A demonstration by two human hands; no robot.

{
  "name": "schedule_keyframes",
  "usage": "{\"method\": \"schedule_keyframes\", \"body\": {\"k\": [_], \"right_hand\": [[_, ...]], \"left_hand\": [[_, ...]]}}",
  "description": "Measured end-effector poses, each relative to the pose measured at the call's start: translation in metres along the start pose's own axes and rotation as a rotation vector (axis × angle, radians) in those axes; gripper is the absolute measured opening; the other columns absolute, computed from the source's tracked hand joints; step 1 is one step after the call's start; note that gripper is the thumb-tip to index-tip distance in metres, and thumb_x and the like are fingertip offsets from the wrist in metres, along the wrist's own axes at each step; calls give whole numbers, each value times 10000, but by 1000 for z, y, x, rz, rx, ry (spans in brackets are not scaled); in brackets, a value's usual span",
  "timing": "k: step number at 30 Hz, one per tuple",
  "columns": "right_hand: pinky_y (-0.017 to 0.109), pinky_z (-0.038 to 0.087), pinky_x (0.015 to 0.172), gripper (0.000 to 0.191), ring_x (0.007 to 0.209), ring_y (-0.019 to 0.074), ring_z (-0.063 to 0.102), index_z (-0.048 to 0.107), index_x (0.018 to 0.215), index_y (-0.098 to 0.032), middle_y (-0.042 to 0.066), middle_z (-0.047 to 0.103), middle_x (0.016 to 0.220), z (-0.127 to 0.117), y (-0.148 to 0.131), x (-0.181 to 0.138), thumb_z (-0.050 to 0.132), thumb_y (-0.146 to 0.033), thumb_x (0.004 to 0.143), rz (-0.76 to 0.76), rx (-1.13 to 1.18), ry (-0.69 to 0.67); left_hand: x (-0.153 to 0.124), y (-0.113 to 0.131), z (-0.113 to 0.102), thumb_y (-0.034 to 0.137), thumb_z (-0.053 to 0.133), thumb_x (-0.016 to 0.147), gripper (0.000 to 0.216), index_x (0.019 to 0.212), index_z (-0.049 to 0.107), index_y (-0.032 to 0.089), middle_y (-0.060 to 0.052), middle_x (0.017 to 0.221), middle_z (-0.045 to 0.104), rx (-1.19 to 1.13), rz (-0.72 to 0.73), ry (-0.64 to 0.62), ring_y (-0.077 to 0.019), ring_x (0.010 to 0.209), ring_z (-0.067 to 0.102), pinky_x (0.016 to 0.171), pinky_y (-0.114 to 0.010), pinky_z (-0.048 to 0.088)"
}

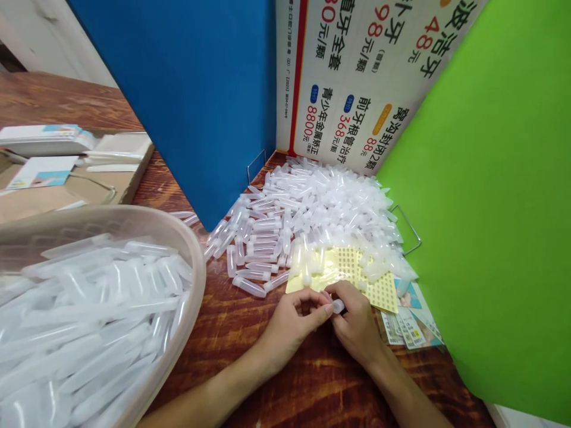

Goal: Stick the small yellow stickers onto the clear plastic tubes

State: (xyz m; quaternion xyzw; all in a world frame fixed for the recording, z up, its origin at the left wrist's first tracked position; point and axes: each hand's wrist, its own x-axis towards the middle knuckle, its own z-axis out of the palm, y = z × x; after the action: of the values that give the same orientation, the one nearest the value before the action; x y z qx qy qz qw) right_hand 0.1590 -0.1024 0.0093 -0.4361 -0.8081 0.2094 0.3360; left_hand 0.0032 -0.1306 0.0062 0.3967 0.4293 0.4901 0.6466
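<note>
Tube of translucent white plastic (338, 306): just nearside of yellow rectangular dotted sheet (381, 295) | right hand (357, 321), nearer: grip curled around it | left hand (292, 318): fingertips against it, hold unclear from here | long axis mostly behind fingers

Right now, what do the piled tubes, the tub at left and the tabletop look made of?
Piled tubes: likely glossy plastic; translucent walls with bright highlights.
Tub: probably plastic, smooth satin; its rim is hazy, translucent.
Tabletop: wood or wood-look laminate, glossy; dark reddish-brown grain streaks and sheen show, but which stays open.
</note>
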Motion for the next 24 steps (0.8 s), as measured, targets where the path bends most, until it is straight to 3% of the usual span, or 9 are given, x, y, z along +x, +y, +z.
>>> {"method": "schedule_keyframes", "body": {"k": [9, 14, 24], "right_hand": [[288, 407, 641, 187, 720, 187, 594, 608, 822, -188, 33, 646, 759, -1, -1, 2, 514, -242, 974, 14, 8, 26], [286, 413, 632, 135, 716, 188, 586, 593, 851, -191, 33, 634, 762, -2, -1, -1, 492, -178, 940, -20, -9, 11], [264, 426, 584, 175, 650, 175, 569, 554, 816, -208, 21, 605, 731, 4, 0, -12, 438, -84, 858, -149, -40, 14]], "left_hand": [[-2, 8, 1, 514, 771, 769, 405, 842, 726, 118, 23, 629, 576, -15, -30, 37, -80, 547, 438, 554, -220, 359], [-1, 5, 2, 528, 817, 715, 441, 854, 643, 147, 37, 674, 577, -84, -51, -2, -80, 553, 447, 544, -214, 361], [-10, 4, 5, 483, 731, 813, 369, 731, 600, 147, 22, 683, 550, 134, 34, -97, -109, 668, 478, 643, -229, 369]]}}
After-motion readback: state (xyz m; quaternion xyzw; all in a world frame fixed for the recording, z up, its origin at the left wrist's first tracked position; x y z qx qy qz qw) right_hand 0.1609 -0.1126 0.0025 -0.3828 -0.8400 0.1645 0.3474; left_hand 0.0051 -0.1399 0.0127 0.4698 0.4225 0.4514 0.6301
